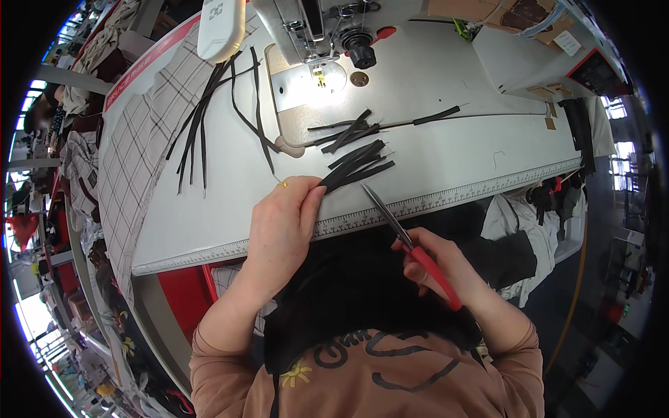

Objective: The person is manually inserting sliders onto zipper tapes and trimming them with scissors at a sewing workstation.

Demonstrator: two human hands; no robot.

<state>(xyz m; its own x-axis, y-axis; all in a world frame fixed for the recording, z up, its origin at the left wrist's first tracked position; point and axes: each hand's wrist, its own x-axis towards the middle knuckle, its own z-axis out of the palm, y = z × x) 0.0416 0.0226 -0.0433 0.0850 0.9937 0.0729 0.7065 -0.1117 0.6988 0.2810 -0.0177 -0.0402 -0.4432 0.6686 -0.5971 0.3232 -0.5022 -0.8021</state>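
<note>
My left hand (284,217) is closed at the near part of the white table, its thumb and fingers pinching one end of a bunch of black fabric strips (359,166). The strips fan out to the right, loose threads showing at their tips. Wrapped in my right hand (446,259) is a pair of scissors (433,276) with red handles. Its blades look closed and point up and left, the tip just below the bunch and apart from it. More short black strips (352,130) lie behind the bunch, and one strip (437,115) rests farther right.
A sewing machine (296,31) stands at the back, its lamp lit over the metal bed. Long black strips (201,115) hang across the table's left, beside checked fabric (139,139). A measuring tape (446,198) runs along the front edge. White cloth (512,223) sits below at right.
</note>
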